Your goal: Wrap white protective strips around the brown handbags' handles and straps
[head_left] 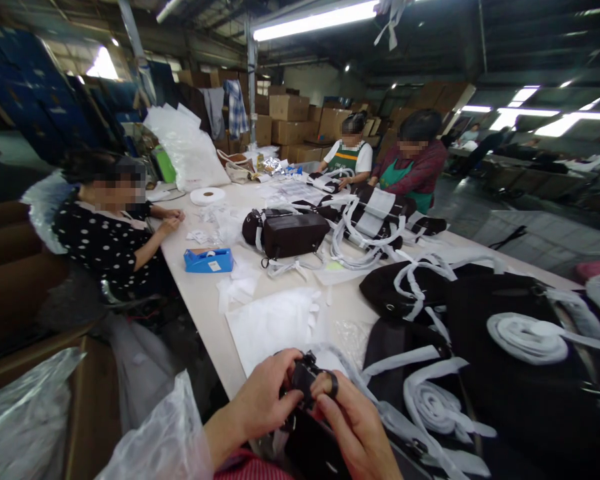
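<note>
Head view: grasping a small black piece (pixel 305 379) between the thumb and fingers of the left hand (pixel 266 399) and pinching its right side with the curled fingers of the right hand (pixel 354 415), at the near edge of the table (pixel 200 300). Showing dark material (pixel 307 443) just below, white sheets (pixel 273 323) just beyond, and dark bags (pixel 510 333) with white-wrapped straps (pixel 433 407) to the right; farther off, a blue tape dispenser (pixel 209 261) and three people around the table.
</note>
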